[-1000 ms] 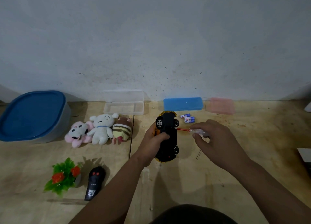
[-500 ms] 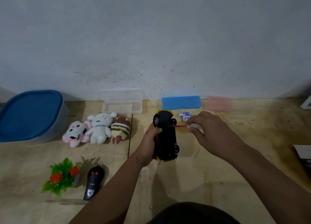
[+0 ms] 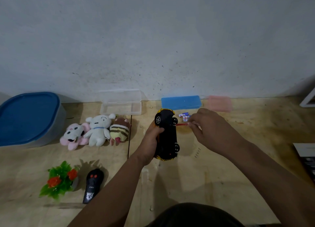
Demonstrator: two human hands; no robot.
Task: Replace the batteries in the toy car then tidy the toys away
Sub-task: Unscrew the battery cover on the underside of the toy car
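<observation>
My left hand [image 3: 150,141] grips the yellow toy car [image 3: 167,136], which is tipped on its side with its black underside facing right. My right hand [image 3: 209,129] holds a small screwdriver [image 3: 180,124] with a red shaft, its tip touching the car's underside near the front wheel. A few small batteries [image 3: 185,116] lie on the wooden table just behind the screwdriver. The black remote control [image 3: 92,185] lies at the front left.
Three plush toys [image 3: 95,131] sit left of the car. A blue-lidded tub [image 3: 27,119] stands far left, and a plastic plant [image 3: 59,179] near the remote. Clear [image 3: 121,105], blue [image 3: 181,102] and pink [image 3: 219,103] cases line the wall. Papers [image 3: 306,151] lie at right.
The view has shifted slightly. Both hands stay on the car and screwdriver, with the screwdriver tip kept against the underside.
</observation>
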